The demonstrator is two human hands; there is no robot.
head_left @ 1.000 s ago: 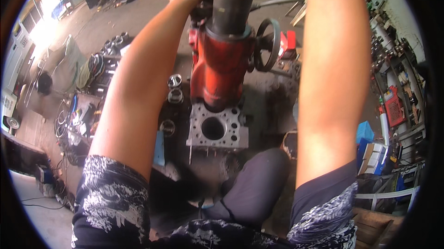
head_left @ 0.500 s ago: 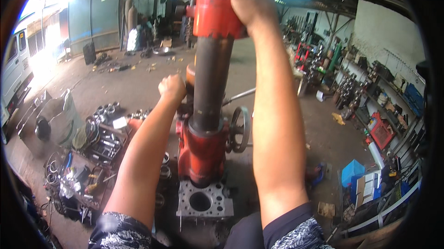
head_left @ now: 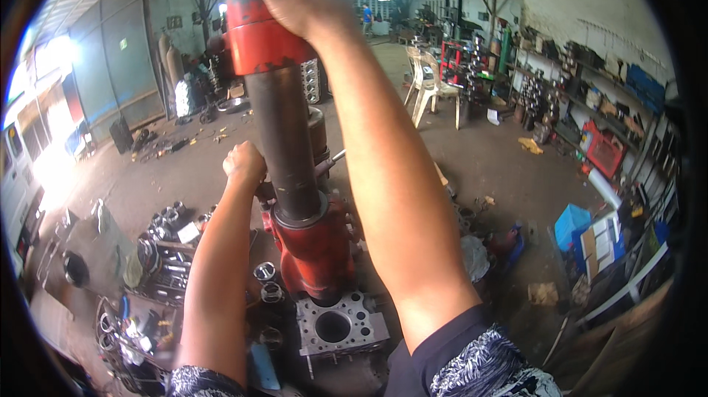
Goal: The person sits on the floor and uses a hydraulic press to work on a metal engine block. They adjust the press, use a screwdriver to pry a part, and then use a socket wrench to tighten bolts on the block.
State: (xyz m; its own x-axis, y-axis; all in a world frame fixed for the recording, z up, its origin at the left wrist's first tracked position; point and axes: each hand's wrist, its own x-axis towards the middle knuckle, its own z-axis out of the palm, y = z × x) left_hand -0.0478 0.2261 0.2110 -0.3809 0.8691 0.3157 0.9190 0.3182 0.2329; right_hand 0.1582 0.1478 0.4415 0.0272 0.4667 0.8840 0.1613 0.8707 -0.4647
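A tall red and dark metal machine, like a cylinder boring machine, stands on an engine block with a round bore in its flat top face. My right hand grips the machine's red head at the top, thumb across its upper edge; the fingertips are partly hidden behind it. My left hand is closed in a fist beside the dark column, at about mid-height. What lies inside that fist is hidden. A metal lever sticks out behind the column, and my right forearm covers part of the machine's right side.
Engine parts and tools lie in trays at the left. White plastic chairs stand behind my right arm. Loaded shelves and a light-blue bin are at the right. A person in blue stands far back.
My view has swung right, so the machine and both hands sit farther left in it. Chairs have come into sight, and the handwheel no longer shows. Both hands keep their places on or beside the machine.
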